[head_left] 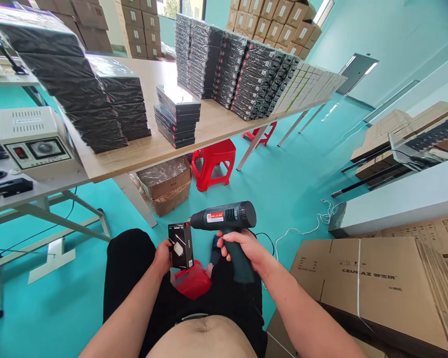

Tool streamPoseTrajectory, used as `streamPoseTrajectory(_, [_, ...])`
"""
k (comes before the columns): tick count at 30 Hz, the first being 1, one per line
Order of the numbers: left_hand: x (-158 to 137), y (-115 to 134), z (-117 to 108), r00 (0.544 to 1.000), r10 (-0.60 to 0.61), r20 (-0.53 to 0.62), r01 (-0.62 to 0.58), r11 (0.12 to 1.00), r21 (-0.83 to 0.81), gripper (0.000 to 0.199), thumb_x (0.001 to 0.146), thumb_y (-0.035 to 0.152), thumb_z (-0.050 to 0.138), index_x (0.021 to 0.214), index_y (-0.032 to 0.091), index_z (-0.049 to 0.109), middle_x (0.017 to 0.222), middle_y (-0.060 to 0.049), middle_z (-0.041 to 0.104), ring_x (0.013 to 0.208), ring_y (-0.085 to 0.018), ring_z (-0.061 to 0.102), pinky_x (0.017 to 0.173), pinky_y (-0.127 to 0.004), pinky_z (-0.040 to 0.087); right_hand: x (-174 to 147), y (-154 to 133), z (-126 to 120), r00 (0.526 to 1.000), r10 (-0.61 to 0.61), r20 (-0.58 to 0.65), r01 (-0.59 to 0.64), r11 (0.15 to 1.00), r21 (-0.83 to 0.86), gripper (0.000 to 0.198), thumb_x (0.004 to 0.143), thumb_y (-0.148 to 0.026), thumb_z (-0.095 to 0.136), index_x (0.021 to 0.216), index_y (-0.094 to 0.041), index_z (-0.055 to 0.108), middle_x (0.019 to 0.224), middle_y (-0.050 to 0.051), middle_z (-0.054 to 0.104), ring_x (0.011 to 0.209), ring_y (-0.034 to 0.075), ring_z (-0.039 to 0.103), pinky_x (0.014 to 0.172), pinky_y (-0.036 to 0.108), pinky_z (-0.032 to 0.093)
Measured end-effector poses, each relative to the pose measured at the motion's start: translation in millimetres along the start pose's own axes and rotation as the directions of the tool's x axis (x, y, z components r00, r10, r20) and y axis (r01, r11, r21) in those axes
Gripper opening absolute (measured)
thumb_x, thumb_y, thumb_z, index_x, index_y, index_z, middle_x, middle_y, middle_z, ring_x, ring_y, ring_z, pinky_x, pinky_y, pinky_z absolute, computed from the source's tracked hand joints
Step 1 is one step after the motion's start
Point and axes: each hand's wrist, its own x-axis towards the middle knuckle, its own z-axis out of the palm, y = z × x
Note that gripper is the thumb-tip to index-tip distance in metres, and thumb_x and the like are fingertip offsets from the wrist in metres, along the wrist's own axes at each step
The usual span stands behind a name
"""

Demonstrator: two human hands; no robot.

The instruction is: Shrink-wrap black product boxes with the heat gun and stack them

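My right hand (242, 248) is wrapped round the handle of a dark green heat gun (224, 217), its barrel pointing left. The nozzle is close to the upper right edge of a small black retail box (180, 246); I cannot tell whether they touch. That box, printed with a white charger and cable, is gripped upright along its left side by my left hand (163, 257). Below it shows the red seat (192, 281) between my legs. On the table ahead, a short stack of similar black boxes (176, 124) stands near the front edge.
Film-wrapped black bundles (97, 99) and long rows of stacked boxes (246, 74) stand on the wooden table (142, 154). A beige control unit (41, 144) is at left. Red stool (214, 161) and carton (168, 186) sit beneath. Flattened cartons (351, 278) lie right; a white cable (298, 231) crosses the floor.
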Motion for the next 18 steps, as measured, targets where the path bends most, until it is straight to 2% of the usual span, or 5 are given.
streamPoseTrajectory(3, [-2,2,1,0.998,0.039,-0.055,-0.036,0.997,0.064,0.011,0.059,0.02,0.05,0.069,0.019,0.053,0.053,-0.005,0.06,0.044,-0.025,0.059,0.045,-0.038,0.048,-11,6,-7,0.993,0.08,0.086,-0.072,0.993,-0.095,0.028,0.072,-0.028,0.063,0.095,-0.012,0.064,0.076,0.007,0.069,0.056,0.015,0.061,0.047,0.025,0.048])
streamPoseTrajectory(6, [-3,4,2,0.995,0.081,-0.063,-0.079,0.997,0.024,0.011,0.059,0.021,0.049,0.069,0.02,0.052,0.053,-0.003,0.058,0.048,-0.025,0.061,0.049,-0.038,0.05,-32,18,-14,0.961,0.211,0.181,-0.172,0.962,-0.21,0.028,0.071,-0.026,0.064,0.095,-0.012,0.066,0.074,0.007,0.069,0.053,0.015,0.061,0.046,0.024,0.047])
streamPoseTrajectory(8, [-3,5,4,0.991,0.11,-0.071,-0.109,0.994,0.012,0.012,0.059,0.021,0.049,0.07,0.019,0.053,0.053,-0.003,0.058,0.05,-0.025,0.061,0.052,-0.038,0.051,-46,25,-17,0.944,0.266,0.196,-0.216,0.945,-0.245,0.028,0.07,-0.026,0.065,0.094,-0.012,0.066,0.074,0.006,0.069,0.053,0.015,0.061,0.047,0.025,0.047])
streamPoseTrajectory(12, [-5,6,5,0.988,0.133,-0.084,-0.132,0.991,0.016,0.013,0.06,0.023,0.047,0.07,0.018,0.052,0.055,-0.002,0.058,0.048,-0.022,0.059,0.053,-0.037,0.052,-62,36,-21,0.962,0.251,0.109,-0.229,0.957,-0.176,0.029,0.071,-0.026,0.063,0.096,-0.012,0.065,0.076,0.006,0.068,0.056,0.015,0.062,0.048,0.024,0.047])
streamPoseTrajectory(18, [-10,8,8,0.983,0.166,-0.08,-0.164,0.986,0.021,0.011,0.061,0.023,0.046,0.068,0.018,0.052,0.056,-0.002,0.058,0.052,-0.021,0.061,0.06,-0.038,0.053,-62,47,-22,0.98,0.195,0.038,-0.191,0.978,-0.082,0.031,0.074,-0.026,0.061,0.101,-0.012,0.064,0.078,0.007,0.067,0.056,0.014,0.061,0.049,0.024,0.047])
